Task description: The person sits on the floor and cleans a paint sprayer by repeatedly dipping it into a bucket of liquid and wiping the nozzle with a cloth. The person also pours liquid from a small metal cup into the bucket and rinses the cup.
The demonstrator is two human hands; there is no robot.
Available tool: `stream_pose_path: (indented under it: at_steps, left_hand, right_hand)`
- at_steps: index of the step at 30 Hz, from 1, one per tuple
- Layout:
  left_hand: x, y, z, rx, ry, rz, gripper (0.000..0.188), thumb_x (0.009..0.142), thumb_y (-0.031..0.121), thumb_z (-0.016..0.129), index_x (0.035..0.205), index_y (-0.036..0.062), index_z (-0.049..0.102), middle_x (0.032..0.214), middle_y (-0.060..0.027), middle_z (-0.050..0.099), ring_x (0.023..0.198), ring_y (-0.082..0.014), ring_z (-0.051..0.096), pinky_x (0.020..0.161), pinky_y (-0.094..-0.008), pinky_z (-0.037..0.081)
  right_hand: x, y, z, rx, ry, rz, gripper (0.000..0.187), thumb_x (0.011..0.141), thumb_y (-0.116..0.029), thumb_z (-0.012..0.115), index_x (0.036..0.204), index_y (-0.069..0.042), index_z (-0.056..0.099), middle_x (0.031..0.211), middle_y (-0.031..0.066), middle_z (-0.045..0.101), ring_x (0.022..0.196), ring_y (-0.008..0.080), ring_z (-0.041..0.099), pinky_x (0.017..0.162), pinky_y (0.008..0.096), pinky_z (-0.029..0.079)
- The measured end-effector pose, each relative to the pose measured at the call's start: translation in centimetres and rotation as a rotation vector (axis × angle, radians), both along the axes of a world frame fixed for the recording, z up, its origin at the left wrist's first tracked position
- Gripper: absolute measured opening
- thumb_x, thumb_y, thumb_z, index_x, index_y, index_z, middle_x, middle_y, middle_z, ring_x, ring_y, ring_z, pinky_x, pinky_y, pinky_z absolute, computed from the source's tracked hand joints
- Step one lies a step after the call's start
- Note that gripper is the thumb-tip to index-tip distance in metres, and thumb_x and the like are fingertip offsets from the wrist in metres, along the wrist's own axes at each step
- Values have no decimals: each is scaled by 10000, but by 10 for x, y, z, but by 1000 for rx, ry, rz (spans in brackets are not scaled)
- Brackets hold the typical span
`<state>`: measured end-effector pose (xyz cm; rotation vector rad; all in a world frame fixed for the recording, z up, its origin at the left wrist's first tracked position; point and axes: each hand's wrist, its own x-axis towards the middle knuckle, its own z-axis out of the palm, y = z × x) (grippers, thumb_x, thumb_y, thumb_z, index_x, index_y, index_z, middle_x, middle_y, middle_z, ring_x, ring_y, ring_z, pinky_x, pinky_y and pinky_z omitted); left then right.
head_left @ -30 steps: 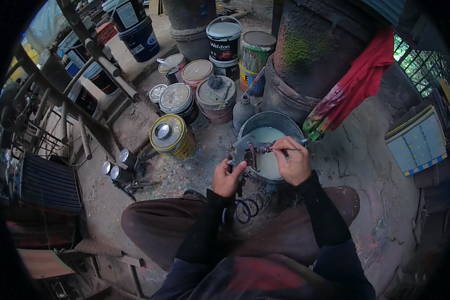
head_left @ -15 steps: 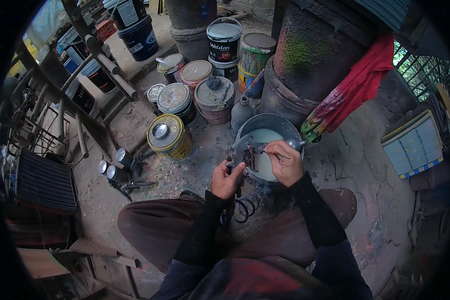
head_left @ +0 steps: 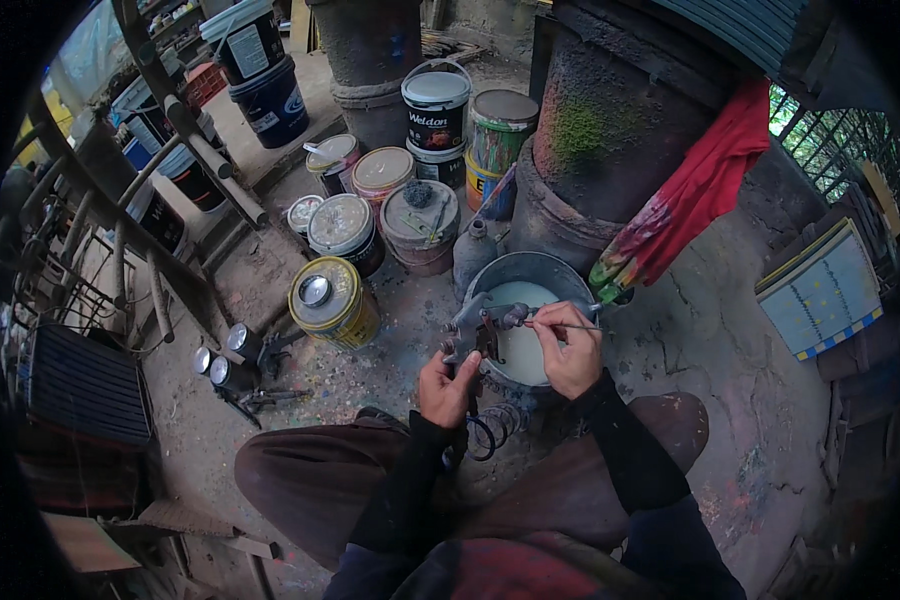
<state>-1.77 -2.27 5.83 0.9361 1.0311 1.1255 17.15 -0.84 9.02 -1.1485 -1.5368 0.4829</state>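
Note:
My left hand (head_left: 444, 392) is closed around the handle of a metal spray gun (head_left: 467, 320), its thumb near the trigger. A dark coiled hose (head_left: 490, 428) hangs below that hand. My right hand (head_left: 570, 352) pinches a thin metal rod (head_left: 582, 327), which points sideways at the end of the spray gun. Whether the rod's inner end sits inside the gun is hidden by my fingers. Both hands are above the near side of a grey metal bucket (head_left: 567, 264) that holds milky, whitish liquid (head_left: 526, 298).
A yellow paint can (head_left: 342, 325) with a small metal lid on top stands left of the bucket. Beyond are several paint pails (head_left: 420, 235) and a grey bottle (head_left: 475, 250). More spray guns (head_left: 238, 372) lie at left. A red cloth (head_left: 695, 185) hangs from a large drum (head_left: 590, 130).
The thin rod now shows sticking out to the right of my right hand. My right hand has dropped slightly, and the spray gun has shifted a little left. The whole view has shifted slightly.

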Motion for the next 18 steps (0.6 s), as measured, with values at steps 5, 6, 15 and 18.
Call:
stream_pose_path:
  at_steps: [5,6,15,18]
  left_hand:
    - [1,2,-2,-2,-69,-35,158,926,166,614,947,9,612,721,-15,592,609,-89,542,541,-253,438]
    - [-1,2,-3,-8,-68,-32,155,928,163,611,942,9,611,721,-16,592,607,-89,540,539,-252,435]
    - [-14,0,-4,-139,-107,-92,131,926,156,598,945,29,569,792,-53,595,674,-132,550,547,-279,461]
    - [-4,-2,-6,-96,-229,-70,129,932,144,596,945,21,560,807,-56,605,675,-122,558,530,-283,465]
  right_hand:
    - [-1,2,3,39,-70,24,89,828,90,592,882,20,588,894,131,623,802,221,652,685,287,522]
    - [3,2,4,-20,0,65,107,804,92,601,871,10,585,885,132,625,790,258,648,691,308,518]
    - [8,1,14,71,-132,195,128,779,115,627,861,18,613,899,119,638,794,240,656,694,293,510]
    - [7,1,10,100,-156,170,137,768,125,623,857,22,611,900,122,636,788,248,655,693,293,511]
